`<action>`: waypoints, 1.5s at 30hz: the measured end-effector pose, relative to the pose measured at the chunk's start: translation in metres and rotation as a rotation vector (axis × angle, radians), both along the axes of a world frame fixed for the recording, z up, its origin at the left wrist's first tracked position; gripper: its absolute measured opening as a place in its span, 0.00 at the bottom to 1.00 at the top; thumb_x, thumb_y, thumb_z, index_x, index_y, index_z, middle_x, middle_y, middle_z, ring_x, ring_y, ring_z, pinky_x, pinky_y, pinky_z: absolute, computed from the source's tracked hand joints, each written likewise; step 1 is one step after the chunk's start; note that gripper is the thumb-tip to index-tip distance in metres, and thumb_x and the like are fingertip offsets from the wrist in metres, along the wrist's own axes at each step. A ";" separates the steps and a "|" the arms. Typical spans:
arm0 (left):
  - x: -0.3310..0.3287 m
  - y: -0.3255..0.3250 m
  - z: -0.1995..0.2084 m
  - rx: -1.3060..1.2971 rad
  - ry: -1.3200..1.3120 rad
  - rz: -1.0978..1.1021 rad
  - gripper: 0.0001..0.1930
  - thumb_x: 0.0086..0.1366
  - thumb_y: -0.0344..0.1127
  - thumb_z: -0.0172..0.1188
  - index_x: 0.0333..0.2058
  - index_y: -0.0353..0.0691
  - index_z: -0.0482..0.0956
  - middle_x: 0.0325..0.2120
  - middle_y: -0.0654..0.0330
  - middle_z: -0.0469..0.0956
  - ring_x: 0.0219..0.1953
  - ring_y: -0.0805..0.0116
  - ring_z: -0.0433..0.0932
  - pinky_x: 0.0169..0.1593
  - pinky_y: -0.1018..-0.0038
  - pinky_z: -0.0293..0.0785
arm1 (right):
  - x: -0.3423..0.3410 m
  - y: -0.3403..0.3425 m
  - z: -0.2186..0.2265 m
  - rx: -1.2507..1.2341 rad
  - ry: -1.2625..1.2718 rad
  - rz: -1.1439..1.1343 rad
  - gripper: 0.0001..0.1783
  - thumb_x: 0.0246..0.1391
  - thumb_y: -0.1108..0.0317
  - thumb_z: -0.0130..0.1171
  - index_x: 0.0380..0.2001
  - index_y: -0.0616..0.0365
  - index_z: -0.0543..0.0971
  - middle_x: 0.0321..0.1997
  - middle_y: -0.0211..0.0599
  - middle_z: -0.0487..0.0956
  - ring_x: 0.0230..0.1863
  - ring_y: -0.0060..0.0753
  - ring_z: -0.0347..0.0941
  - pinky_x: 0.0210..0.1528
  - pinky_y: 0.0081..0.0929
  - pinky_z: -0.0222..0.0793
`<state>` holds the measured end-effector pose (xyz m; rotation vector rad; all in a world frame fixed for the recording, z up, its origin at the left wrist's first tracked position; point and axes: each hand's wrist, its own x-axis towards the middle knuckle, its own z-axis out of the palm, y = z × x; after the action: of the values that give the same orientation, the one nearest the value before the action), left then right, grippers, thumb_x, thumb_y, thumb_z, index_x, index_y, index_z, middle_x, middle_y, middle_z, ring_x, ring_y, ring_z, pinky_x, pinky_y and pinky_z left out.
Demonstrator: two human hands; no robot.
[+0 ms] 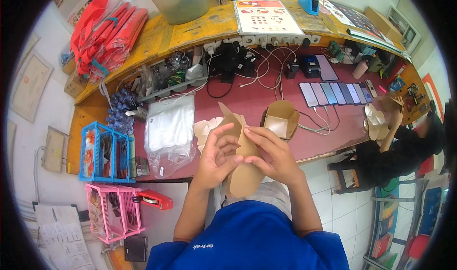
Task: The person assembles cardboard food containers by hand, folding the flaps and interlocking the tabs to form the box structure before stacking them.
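A brown cardboard takeaway box (pixel 245 179), partly folded with its flaps standing up, is held in front of my chest, above the table's near edge. My left hand (pixel 218 156) grips its left side, fingers curled and thumb against the board. My right hand (pixel 272 155) pinches the right side between thumb and fingers. Just behind my hands, unfolded box blanks (pixel 205 128) lie on the table with their pale inner sides showing. Right of them sits a folded open box (pixel 280 121), apparently nested in others.
Left on the red tabletop (pixel 247 93) lies a pack of white plastic bags (pixel 170 122). Blue (pixel 105 152) and pink (pixel 114 212) baskets stand at the left. Phones (pixel 328 94) and cables spread at the right. Another person (pixel 400 146) handles a box at the far right.
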<state>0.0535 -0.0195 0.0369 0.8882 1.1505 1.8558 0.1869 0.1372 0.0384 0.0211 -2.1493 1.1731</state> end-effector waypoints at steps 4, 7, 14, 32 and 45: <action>0.000 -0.001 0.001 -0.089 0.041 0.074 0.31 0.66 0.24 0.68 0.64 0.36 0.63 0.49 0.52 0.77 0.50 0.69 0.80 0.54 0.74 0.77 | -0.001 -0.002 -0.003 -0.044 -0.033 -0.075 0.32 0.51 0.65 0.74 0.60 0.60 0.78 0.59 0.46 0.79 0.58 0.50 0.77 0.59 0.38 0.74; 0.004 0.000 0.001 -0.100 0.099 0.149 0.27 0.67 0.25 0.67 0.61 0.36 0.65 0.45 0.52 0.81 0.47 0.69 0.82 0.52 0.75 0.79 | -0.002 -0.004 -0.004 -0.003 -0.020 -0.143 0.29 0.51 0.66 0.74 0.56 0.60 0.79 0.57 0.45 0.81 0.57 0.49 0.78 0.58 0.38 0.74; 0.006 0.004 0.003 -0.089 0.226 0.210 0.21 0.66 0.24 0.68 0.55 0.34 0.70 0.43 0.53 0.84 0.45 0.70 0.84 0.52 0.75 0.79 | -0.005 -0.008 -0.010 0.056 0.039 -0.163 0.24 0.52 0.68 0.73 0.52 0.60 0.81 0.51 0.44 0.84 0.49 0.48 0.79 0.53 0.38 0.75; -0.033 0.008 -0.007 -0.195 0.004 0.084 0.23 0.74 0.34 0.60 0.62 0.31 0.70 0.51 0.58 0.80 0.50 0.71 0.80 0.53 0.72 0.78 | -0.001 -0.007 -0.012 0.182 0.105 -0.197 0.14 0.39 0.80 0.72 0.34 0.54 0.87 0.35 0.30 0.85 0.40 0.38 0.76 0.47 0.34 0.73; -0.025 0.014 0.010 -0.256 -0.019 0.003 0.23 0.69 0.30 0.66 0.59 0.31 0.72 0.53 0.56 0.79 0.52 0.69 0.80 0.56 0.70 0.76 | 0.007 -0.005 -0.005 0.193 0.186 -0.253 0.12 0.43 0.78 0.71 0.34 0.54 0.88 0.31 0.29 0.80 0.39 0.39 0.71 0.44 0.33 0.70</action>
<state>0.0286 -0.0058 0.0465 0.7220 1.3417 1.6693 0.1943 0.1324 0.0333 -0.0529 -2.0237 0.7868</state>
